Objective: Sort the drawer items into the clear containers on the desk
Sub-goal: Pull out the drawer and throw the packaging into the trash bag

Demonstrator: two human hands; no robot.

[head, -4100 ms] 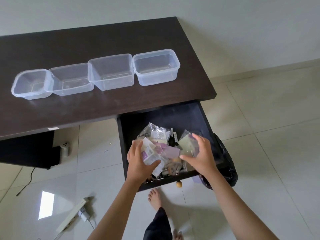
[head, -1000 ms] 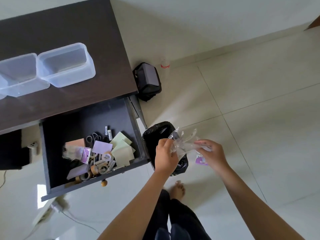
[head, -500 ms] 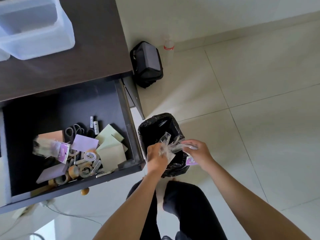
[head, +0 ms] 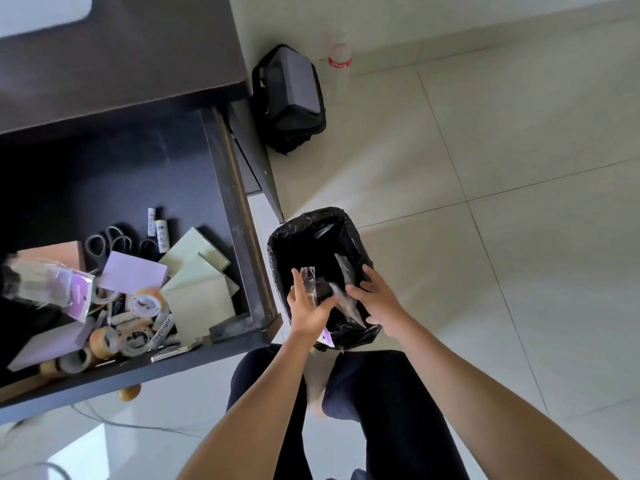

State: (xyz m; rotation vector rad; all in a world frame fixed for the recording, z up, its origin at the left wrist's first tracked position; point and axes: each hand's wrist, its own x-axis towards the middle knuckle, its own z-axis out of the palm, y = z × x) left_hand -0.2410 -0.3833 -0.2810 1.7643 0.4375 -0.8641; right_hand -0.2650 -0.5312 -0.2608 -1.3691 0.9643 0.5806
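Note:
Both my hands hover over the black-lined bin beside the drawer. My left hand has its fingers spread, and crumpled clear plastic wrappers lie just past its fingertips inside the bin. My right hand is spread wide with nothing in it. The open drawer on the left holds scissors, tape rolls, green sticky notes, a purple pad, two small white tubes and a plastic-wrapped packet. One clear container shows at the desk's top left corner.
A black bag and a clear bottle with a red label stand on the tiled floor by the wall behind the desk. My legs in dark trousers are below the bin. A thin cable runs under the drawer.
My hands dropped down over the bin and spread apart, letting the clear wrappers fall in. The view has tilted lower and closer; most containers have left the frame.

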